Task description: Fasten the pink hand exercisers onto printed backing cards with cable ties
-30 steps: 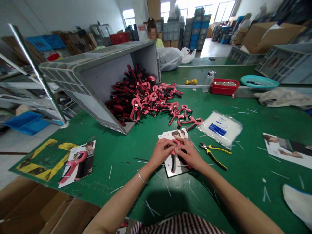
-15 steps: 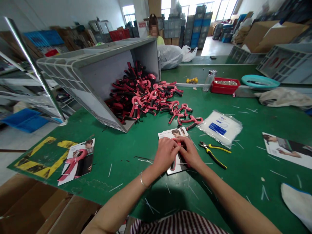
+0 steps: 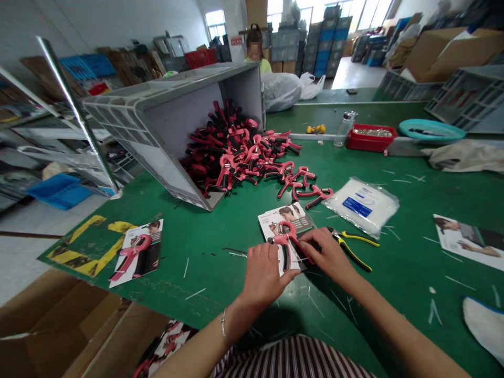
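Note:
A pink and black hand gripper [image 3: 286, 239] lies on a printed backing card [image 3: 284, 223] on the green table [image 3: 220, 236]. My left hand [image 3: 264, 273] rests at the card's near left edge, fingers curled against it and the gripper's handle. My right hand [image 3: 326, 253] presses on the card's right side, fingers bent over the gripper's right handle. Yellow-handled pliers [image 3: 352, 247] lie just right of my right hand.
A tipped grey crate [image 3: 157, 121] spills several pink grippers [image 3: 252, 152]. A finished carded gripper [image 3: 136, 252] lies at the left. A bag of white ties [image 3: 364, 202], a red tray [image 3: 370, 137], another card [image 3: 468, 239], cardboard boxes [image 3: 59, 325] and a person [image 3: 255, 50] behind.
Both hands have slid down from the gripper's top to the card's lower part, so the gripper's pink head now shows. The view has shifted slightly.

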A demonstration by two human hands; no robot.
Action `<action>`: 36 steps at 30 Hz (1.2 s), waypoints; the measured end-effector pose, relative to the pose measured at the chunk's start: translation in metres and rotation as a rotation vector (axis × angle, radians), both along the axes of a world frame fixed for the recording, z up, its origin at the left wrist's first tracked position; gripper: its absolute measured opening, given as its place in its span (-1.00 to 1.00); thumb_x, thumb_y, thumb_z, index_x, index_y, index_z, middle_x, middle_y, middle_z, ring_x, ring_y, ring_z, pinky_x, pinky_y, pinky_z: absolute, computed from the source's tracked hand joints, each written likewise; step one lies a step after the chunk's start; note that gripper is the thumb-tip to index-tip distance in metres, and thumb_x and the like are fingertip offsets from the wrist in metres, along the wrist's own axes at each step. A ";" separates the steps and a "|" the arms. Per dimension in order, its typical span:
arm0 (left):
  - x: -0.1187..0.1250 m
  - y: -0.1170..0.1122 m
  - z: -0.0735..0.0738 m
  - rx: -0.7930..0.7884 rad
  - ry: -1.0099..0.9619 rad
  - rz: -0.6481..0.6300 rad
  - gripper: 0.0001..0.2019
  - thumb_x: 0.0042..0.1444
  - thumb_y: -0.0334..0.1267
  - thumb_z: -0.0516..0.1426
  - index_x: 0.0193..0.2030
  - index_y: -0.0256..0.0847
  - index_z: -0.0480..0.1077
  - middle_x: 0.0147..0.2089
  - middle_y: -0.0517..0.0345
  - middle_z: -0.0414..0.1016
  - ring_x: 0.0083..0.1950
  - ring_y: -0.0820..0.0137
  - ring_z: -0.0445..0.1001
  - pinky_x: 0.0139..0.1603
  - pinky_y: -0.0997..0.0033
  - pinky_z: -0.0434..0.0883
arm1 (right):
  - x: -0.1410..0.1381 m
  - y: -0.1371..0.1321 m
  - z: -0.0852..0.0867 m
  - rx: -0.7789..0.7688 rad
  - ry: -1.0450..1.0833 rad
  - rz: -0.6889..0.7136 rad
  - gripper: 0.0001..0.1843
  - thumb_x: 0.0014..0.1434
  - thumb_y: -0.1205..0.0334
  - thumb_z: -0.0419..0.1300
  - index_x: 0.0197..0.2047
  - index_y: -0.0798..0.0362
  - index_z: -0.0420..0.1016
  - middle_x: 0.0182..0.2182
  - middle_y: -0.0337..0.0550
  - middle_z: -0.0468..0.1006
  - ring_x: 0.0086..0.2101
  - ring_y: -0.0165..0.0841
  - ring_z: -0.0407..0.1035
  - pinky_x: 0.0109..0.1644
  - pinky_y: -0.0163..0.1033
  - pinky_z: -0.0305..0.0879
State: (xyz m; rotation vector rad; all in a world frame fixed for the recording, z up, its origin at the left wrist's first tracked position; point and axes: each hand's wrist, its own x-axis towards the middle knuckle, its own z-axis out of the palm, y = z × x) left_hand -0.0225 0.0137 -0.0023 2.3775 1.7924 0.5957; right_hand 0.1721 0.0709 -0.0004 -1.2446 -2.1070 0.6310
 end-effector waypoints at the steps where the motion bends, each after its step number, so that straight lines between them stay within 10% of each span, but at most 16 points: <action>1: -0.004 -0.003 -0.002 -0.034 -0.004 0.025 -0.49 0.11 0.16 0.17 -0.05 -0.27 0.35 -0.10 -0.10 0.42 -0.06 0.10 0.37 -0.03 0.03 0.34 | 0.002 -0.009 0.005 0.008 -0.087 0.066 -0.83 0.31 0.19 0.12 -0.26 0.02 0.50 -0.30 -0.12 0.55 -0.22 -0.24 0.32 -0.06 -0.10 0.19; 6: -0.007 0.006 -0.020 -0.043 -0.106 0.000 -0.88 0.23 -0.22 0.09 -0.25 -0.23 0.33 -0.26 0.03 0.37 -0.15 0.23 0.36 -0.09 0.20 0.36 | -0.008 -0.025 0.007 0.096 -0.401 0.168 -0.88 0.27 0.22 0.19 -0.17 0.03 0.53 -0.34 -0.09 0.53 -0.23 -0.21 0.27 -0.15 -0.12 0.10; 17: -0.039 0.023 -0.015 -0.337 -0.702 -0.091 -0.86 0.20 -0.27 0.14 -0.15 -0.16 0.51 -0.21 0.13 0.51 -0.19 0.37 0.47 -0.13 0.39 0.39 | -0.012 -0.005 0.001 0.163 -0.384 0.139 -0.84 0.30 0.25 0.15 -0.31 0.05 0.50 -0.38 -0.06 0.53 -0.31 -0.21 0.29 -0.20 -0.12 0.16; 27: -0.020 0.029 -0.022 -0.277 -0.790 -0.072 -0.90 0.17 -0.28 0.19 -0.20 -0.17 0.52 -0.22 0.15 0.51 -0.17 0.38 0.47 -0.11 0.42 0.38 | -0.020 -0.004 -0.007 0.046 -0.046 0.125 -0.94 0.32 0.28 0.15 -0.15 0.01 0.45 -0.23 -0.15 0.54 -0.18 -0.27 0.39 -0.04 -0.16 0.30; 36: -0.015 0.034 -0.024 -0.332 -0.806 -0.088 -0.91 0.16 -0.26 0.19 -0.24 -0.19 0.51 -0.25 0.15 0.49 -0.22 0.39 0.47 -0.16 0.43 0.40 | -0.011 -0.008 0.006 0.198 -0.397 0.156 -0.85 0.32 0.32 0.09 -0.28 0.06 0.47 -0.31 -0.04 0.49 -0.24 -0.19 0.28 -0.20 -0.12 0.22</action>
